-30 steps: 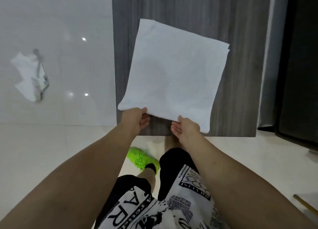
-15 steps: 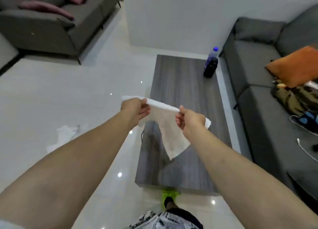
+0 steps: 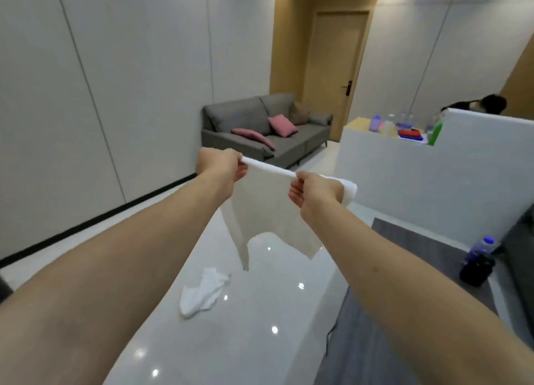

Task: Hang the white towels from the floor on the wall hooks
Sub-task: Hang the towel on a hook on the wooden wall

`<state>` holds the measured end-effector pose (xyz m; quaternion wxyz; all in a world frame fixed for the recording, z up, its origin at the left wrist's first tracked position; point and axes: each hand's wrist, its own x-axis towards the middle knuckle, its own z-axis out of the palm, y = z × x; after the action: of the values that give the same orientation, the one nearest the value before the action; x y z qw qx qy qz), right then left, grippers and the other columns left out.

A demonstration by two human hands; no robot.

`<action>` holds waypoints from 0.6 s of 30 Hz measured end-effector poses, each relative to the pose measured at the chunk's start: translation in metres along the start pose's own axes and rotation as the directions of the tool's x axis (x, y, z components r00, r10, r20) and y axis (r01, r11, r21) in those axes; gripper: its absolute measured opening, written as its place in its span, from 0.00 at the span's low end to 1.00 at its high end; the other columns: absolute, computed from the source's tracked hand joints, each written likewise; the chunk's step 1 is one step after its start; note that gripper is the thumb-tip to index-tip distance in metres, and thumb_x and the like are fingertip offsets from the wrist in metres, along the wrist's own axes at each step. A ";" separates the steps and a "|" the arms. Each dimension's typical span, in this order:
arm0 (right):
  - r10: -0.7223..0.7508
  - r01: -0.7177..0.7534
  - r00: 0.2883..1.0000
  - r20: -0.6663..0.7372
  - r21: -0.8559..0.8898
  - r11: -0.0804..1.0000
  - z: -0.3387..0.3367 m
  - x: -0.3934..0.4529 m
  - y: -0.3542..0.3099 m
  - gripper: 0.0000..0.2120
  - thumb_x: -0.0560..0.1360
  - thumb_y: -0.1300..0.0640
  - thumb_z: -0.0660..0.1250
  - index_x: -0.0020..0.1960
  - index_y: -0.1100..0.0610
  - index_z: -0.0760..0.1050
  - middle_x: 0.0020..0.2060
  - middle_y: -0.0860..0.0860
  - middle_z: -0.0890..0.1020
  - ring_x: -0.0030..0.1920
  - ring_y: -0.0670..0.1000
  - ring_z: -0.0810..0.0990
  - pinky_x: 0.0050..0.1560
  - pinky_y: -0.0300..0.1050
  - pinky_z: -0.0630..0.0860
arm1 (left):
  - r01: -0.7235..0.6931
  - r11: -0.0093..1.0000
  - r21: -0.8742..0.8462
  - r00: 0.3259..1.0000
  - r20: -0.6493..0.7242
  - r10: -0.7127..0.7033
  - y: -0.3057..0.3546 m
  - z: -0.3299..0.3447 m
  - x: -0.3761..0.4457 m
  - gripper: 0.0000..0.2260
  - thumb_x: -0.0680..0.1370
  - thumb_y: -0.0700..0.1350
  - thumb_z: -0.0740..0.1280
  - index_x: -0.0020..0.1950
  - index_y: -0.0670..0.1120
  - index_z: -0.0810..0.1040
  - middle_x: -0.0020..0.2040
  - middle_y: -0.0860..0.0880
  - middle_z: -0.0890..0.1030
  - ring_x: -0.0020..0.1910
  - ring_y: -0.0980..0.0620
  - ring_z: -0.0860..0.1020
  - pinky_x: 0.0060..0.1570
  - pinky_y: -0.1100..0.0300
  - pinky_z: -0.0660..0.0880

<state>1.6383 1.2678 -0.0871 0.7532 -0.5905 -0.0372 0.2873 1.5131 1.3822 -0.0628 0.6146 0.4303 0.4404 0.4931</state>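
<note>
A white towel (image 3: 268,211) hangs in the air in front of me, held by its top edge. My left hand (image 3: 222,167) pinches the left part of that edge. My right hand (image 3: 313,192) pinches it further right, and a corner of the towel sticks out past that hand. A second white towel (image 3: 202,293) lies crumpled on the glossy floor, below and left of the hanging one. No wall hooks show in this view.
A grey wooden low table (image 3: 404,312) stands at the lower right with a dark bottle (image 3: 476,264) on it. A grey sofa (image 3: 265,133) with pink cushions stands by the far wall. A white partition (image 3: 433,188) with a cluttered counter rises at right; a person is behind it.
I have lifted the towel off the table and raised it to chest height. My view has swung up and left, from the table top to the room and the far wall.
</note>
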 end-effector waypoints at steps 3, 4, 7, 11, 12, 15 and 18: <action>0.069 -0.068 0.991 0.111 -0.019 0.998 0.066 -0.025 0.012 0.08 0.68 0.63 0.77 0.38 0.66 0.80 0.30 0.59 0.84 0.25 0.53 0.80 0.29 0.43 0.80 | -0.088 0.995 0.042 0.987 -0.134 0.093 0.027 -0.062 0.026 0.10 0.73 0.32 0.69 0.42 0.47 0.76 0.45 0.39 0.82 0.37 0.43 0.84 0.36 0.55 0.82; 0.090 -0.083 0.982 0.168 -0.046 0.995 0.087 -0.033 0.018 0.07 0.69 0.64 0.76 0.39 0.67 0.80 0.30 0.59 0.83 0.25 0.53 0.79 0.29 0.43 0.80 | -0.106 0.992 0.069 0.977 -0.177 0.116 0.034 -0.084 0.033 0.09 0.73 0.33 0.69 0.40 0.47 0.80 0.46 0.40 0.83 0.37 0.44 0.84 0.38 0.55 0.83; 0.145 -0.103 0.931 0.335 -0.139 0.985 0.150 -0.054 0.036 0.04 0.71 0.65 0.74 0.41 0.65 0.80 0.31 0.58 0.80 0.26 0.52 0.75 0.28 0.40 0.76 | -0.170 0.967 0.191 0.934 -0.281 0.220 0.050 -0.151 0.055 0.09 0.72 0.35 0.70 0.38 0.49 0.83 0.46 0.44 0.84 0.41 0.48 0.84 0.46 0.55 0.82; 0.140 -0.007 0.868 0.476 -0.271 0.962 0.236 -0.075 0.055 0.07 0.69 0.60 0.77 0.38 0.62 0.82 0.28 0.52 0.77 0.25 0.48 0.71 0.26 0.39 0.72 | -0.226 0.838 0.497 0.859 -0.304 0.412 0.079 -0.241 0.074 0.09 0.69 0.41 0.72 0.46 0.51 0.85 0.43 0.52 0.85 0.46 0.53 0.83 0.53 0.59 0.79; 0.096 0.080 0.859 0.503 -0.317 0.945 0.258 -0.080 0.061 0.08 0.67 0.57 0.79 0.38 0.60 0.83 0.28 0.50 0.77 0.25 0.48 0.71 0.27 0.40 0.71 | -0.226 0.793 0.566 0.841 -0.297 0.452 0.089 -0.263 0.079 0.09 0.69 0.44 0.74 0.47 0.51 0.85 0.41 0.53 0.84 0.45 0.54 0.82 0.53 0.60 0.79; -0.107 0.438 0.741 0.663 -0.355 0.826 0.329 -0.094 0.082 0.10 0.65 0.48 0.79 0.39 0.54 0.83 0.34 0.45 0.81 0.35 0.47 0.79 0.35 0.41 0.74 | -0.196 0.650 0.734 0.771 -0.294 0.565 0.122 -0.326 0.098 0.09 0.70 0.52 0.75 0.47 0.50 0.86 0.39 0.53 0.84 0.44 0.54 0.81 0.51 0.62 0.76; -0.324 0.806 0.476 0.818 -0.257 0.533 0.405 -0.117 0.104 0.11 0.68 0.41 0.73 0.39 0.49 0.83 0.43 0.42 0.81 0.46 0.45 0.77 0.47 0.42 0.74 | -0.127 0.558 0.820 0.688 -0.332 0.645 0.161 -0.385 0.120 0.10 0.71 0.54 0.74 0.47 0.49 0.86 0.39 0.51 0.85 0.44 0.52 0.80 0.46 0.64 0.71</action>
<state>1.3408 1.5781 -0.0272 0.4938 -0.5962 -0.6109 0.1658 1.1195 1.5599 -0.0148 0.0751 0.5513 0.6581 0.5073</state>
